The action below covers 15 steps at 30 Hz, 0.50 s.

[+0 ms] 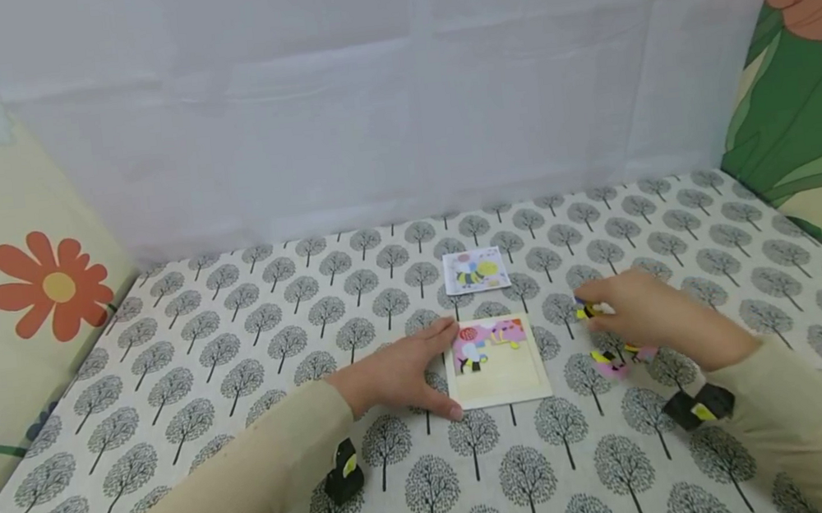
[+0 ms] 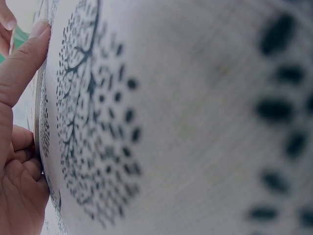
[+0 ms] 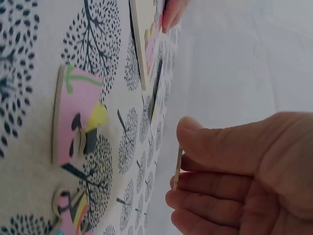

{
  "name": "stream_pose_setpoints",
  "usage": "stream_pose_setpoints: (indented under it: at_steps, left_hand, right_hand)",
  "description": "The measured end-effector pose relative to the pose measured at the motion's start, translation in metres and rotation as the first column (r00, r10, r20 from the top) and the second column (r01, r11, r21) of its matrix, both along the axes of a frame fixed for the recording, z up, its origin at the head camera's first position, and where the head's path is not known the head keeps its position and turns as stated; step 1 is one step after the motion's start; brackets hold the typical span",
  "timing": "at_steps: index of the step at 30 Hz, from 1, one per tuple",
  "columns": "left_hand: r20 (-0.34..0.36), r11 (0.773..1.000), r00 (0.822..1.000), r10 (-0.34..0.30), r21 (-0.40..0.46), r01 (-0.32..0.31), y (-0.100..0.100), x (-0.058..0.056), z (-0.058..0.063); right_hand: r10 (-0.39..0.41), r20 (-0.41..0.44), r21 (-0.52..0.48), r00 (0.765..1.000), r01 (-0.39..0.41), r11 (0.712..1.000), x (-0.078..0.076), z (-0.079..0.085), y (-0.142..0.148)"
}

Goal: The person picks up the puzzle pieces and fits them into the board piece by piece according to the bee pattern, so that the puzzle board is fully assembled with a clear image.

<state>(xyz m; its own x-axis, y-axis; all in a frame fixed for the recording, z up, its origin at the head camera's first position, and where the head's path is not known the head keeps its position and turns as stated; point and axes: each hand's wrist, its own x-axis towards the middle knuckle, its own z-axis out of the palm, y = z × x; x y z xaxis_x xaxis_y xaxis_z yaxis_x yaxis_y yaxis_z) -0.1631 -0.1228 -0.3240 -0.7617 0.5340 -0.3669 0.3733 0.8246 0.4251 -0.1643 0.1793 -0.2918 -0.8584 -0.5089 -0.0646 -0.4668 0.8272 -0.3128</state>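
Note:
A square puzzle board (image 1: 506, 375) with a pale wooden frame lies on the cloth, pieces filling its upper part. My left hand (image 1: 410, 370) holds it at the left side, thumb at the near corner and fingers at the far corner. In the left wrist view the fingers (image 2: 24, 161) are bent against the board's edge. Over the cloth to the right, my right hand (image 1: 643, 317) pinches a puzzle piece (image 1: 586, 312) with yellow and black on it. The right wrist view shows this thin piece edge-on between thumb and fingers, its printed face hidden.
Below the right hand lie loose puzzle pieces, among them a pink piece (image 3: 78, 115) with a green arrow-like mark. Behind the board is a picture card (image 1: 477, 271) with a bee. A tree-print cloth (image 1: 371, 458) covers the table, and a white sheet (image 1: 369, 128) hangs behind it.

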Motion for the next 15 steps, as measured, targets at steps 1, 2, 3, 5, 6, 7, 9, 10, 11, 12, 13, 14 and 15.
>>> stream_pose_setpoints:
  at_steps: [1, 2, 3, 5, 6, 7, 9, 10, 11, 12, 13, 14, 15]
  left_hand:
    - [0.001, 1.0, 1.0, 0.0, 0.001, 0.0, 0.0, 0.0, 0.0]
    - [0.002, 1.0, 1.0, 0.001, 0.001, -0.001, 0.0, 0.0, 0.0]
    - [0.002, 1.0, 1.0, 0.001, 0.001, -0.001, 0.0, 0.0, 0.0]
    - [0.003, 1.0, 1.0, 0.002, 0.002, -0.002, -0.001, 0.0, 0.0]
    - [0.004, 1.0, 1.0, 0.002, 0.004, -0.002, -0.001, 0.0, 0.0]
    - [0.005, 1.0, 1.0, 0.003, 0.003, -0.003, -0.001, 0.0, 0.0]
    - [0.006, 1.0, 1.0, 0.003, 0.004, -0.003, -0.001, 0.001, 0.0]
    - [0.006, 1.0, 1.0, 0.002, 0.007, -0.002, -0.001, 0.001, 0.0]
    - [0.006, 1.0, 1.0, 0.003, 0.009, -0.003, -0.001, 0.001, 0.001]
    - [0.004, 1.0, 1.0, 0.003, 0.009, -0.003, -0.001, 0.001, 0.0]
    - [0.003, 1.0, 1.0, 0.005, 0.008, -0.005, -0.001, 0.001, 0.001]
    - [0.0, 1.0, 1.0, 0.005, 0.008, -0.005, -0.001, 0.001, 0.001]
    - [-0.002, 1.0, 1.0, 0.005, 0.009, -0.005, -0.001, 0.001, 0.0]
  right_hand:
    - [0.007, -0.012, -0.007, 1.0, -0.008, 1.0, 0.001, -0.001, -0.002]
    - [0.01, -0.02, -0.013, 1.0, -0.01, 1.0, 0.001, -0.001, -0.004]
    - [0.015, -0.022, -0.019, 1.0, -0.015, 1.0, 0.002, -0.002, -0.006]
    - [0.033, -0.023, -0.028, 0.999, -0.034, 0.999, 0.003, -0.003, -0.011]
    - [0.04, -0.02, -0.031, 0.999, -0.04, 0.999, 0.003, -0.004, -0.013]
    - [0.046, -0.017, -0.036, 0.999, -0.047, 0.998, 0.003, -0.004, -0.016]
    - [0.069, -0.016, -0.034, 0.998, -0.069, 0.997, 0.004, -0.006, -0.021]
    - [0.079, -0.022, -0.03, 0.997, -0.079, 0.996, 0.004, -0.006, -0.023]
    - [0.083, -0.025, -0.029, 0.996, -0.084, 0.996, 0.004, -0.007, -0.026]
    - [0.086, -0.023, -0.033, 0.996, -0.087, 0.996, 0.004, -0.007, -0.028]
    - [0.09, -0.025, -0.033, 0.996, -0.091, 0.995, 0.004, -0.007, -0.031]
    - [0.096, -0.025, -0.033, 0.995, -0.096, 0.995, 0.004, -0.008, -0.034]
    - [0.106, -0.034, -0.037, 0.994, -0.107, 0.994, 0.004, -0.008, -0.036]
